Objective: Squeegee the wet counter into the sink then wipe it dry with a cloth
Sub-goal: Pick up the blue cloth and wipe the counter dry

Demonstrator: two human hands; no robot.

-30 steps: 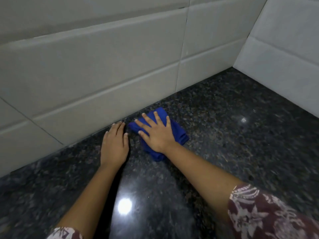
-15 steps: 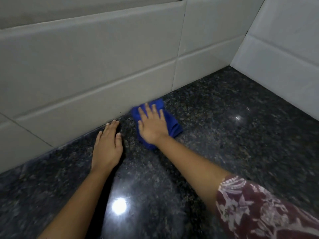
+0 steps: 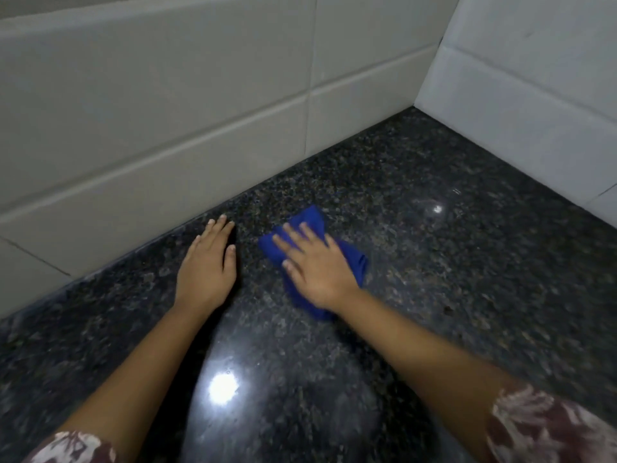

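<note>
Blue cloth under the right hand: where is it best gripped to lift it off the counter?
Grip the cloth by the loose folded edge that sticks out on the right of the right hand, pinching it from above and from the right. It lies flat and rumpled on the counter, so a raised fold is likely easier to catch than the pressed-down middle.

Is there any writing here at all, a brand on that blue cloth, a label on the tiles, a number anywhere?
None: no word, number or sign shows in this view.
The blue cloth under the right hand shows no tag.
The wall tiles and the counter are plain.
The sleeve bears only a flower pattern.
</note>
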